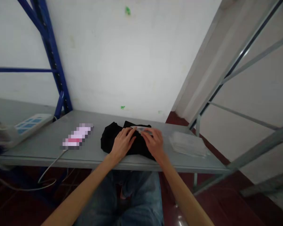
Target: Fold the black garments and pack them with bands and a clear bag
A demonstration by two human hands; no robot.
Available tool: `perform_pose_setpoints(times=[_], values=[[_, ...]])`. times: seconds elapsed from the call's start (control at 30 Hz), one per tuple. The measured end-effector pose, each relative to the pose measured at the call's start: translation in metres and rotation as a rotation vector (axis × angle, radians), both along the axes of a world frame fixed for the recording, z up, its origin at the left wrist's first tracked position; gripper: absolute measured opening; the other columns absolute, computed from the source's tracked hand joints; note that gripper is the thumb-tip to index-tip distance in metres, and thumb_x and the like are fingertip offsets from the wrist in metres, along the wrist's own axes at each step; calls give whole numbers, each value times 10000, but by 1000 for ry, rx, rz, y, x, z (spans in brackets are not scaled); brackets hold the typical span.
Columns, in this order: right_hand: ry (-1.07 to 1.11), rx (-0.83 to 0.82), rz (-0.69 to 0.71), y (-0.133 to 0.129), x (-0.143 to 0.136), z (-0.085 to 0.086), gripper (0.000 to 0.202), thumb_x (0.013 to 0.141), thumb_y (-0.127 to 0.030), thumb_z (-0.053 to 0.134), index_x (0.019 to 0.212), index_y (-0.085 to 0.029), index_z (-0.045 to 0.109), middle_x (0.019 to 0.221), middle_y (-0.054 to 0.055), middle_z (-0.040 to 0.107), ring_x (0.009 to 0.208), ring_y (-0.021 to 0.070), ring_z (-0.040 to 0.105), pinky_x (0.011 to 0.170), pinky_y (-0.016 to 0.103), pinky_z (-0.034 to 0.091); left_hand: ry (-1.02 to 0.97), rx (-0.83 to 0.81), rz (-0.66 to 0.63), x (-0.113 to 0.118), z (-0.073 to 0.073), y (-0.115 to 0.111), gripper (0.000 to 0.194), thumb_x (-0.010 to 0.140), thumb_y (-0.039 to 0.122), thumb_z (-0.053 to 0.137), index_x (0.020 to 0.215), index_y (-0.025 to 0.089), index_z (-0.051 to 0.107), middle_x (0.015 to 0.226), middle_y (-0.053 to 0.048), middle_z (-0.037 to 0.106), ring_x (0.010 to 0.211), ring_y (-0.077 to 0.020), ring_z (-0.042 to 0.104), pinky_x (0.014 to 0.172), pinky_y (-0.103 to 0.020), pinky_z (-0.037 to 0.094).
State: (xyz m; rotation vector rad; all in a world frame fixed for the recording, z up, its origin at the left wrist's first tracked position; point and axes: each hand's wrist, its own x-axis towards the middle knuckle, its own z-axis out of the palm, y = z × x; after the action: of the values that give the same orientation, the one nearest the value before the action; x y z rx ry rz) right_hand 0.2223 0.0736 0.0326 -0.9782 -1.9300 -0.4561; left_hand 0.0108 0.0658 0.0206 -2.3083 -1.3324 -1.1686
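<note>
Black folded cloth (108, 138), perhaps a garment, lies on the grey table (89, 157) in front of me. Over its far part is a small, thin whitish piece (140, 128), like a label or a bit of clear plastic; its exact kind is too small to make out. My left hand (123, 141) pinches its left end between bent fingers and thumb. At its other end, my right hand (154, 142) grips it with curled fingers. Both wrists rest low, close to the cloth, and the hands hide part of it.
On the right lies a stack of clear plastic bags (188, 143). A blurred-out phone (77, 136) with a white cable (52, 164) is at the left, beyond it a white power strip (34, 122). Blue rack posts (53, 56) and grey metal bars (226, 78) flank the table before a white wall.
</note>
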Motion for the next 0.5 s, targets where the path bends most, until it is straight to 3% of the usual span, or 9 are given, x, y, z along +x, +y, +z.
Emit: perform_pose_setpoints(times=[0.1, 0.23, 0.33, 0.5], values=[[-69, -27, 48, -27, -30, -12, 172, 1027, -251, 637, 1125, -303, 768, 1189, 65, 738, 1116, 243, 651, 982, 415, 480, 82, -15, -97, -7, 1, -2, 246, 1035, 224, 502, 1195, 253, 686, 1069, -82, 702, 1040, -242, 664, 882, -362, 582], [-85, -13, 46, -31, -41, -15, 162, 1047, -278, 611, 1087, -290, 767, 1144, 58, 759, 1067, 234, 665, 947, 414, 493, 97, -34, -142, -20, -5, -2, 197, 1017, 196, 534, 1069, 246, 717, 1071, -69, 719, 1033, -223, 666, 803, -312, 578], [-97, 3, 27, -25, -26, -14, 157, 1050, -271, 607, 1063, -288, 763, 1140, 52, 761, 1067, 230, 662, 955, 413, 474, 50, -35, -158, -30, -7, 0, 215, 1039, 255, 522, 1022, 249, 736, 1042, -59, 737, 1003, -216, 674, 820, -319, 572], [-30, 44, -114, -14, 31, -12, 162, 1052, -287, 602, 1009, -261, 756, 1085, 65, 747, 1016, 227, 646, 914, 390, 453, -205, -73, -117, -43, -4, 7, 258, 1030, 386, 546, 966, 247, 754, 1018, -54, 736, 909, -197, 699, 816, -321, 576]])
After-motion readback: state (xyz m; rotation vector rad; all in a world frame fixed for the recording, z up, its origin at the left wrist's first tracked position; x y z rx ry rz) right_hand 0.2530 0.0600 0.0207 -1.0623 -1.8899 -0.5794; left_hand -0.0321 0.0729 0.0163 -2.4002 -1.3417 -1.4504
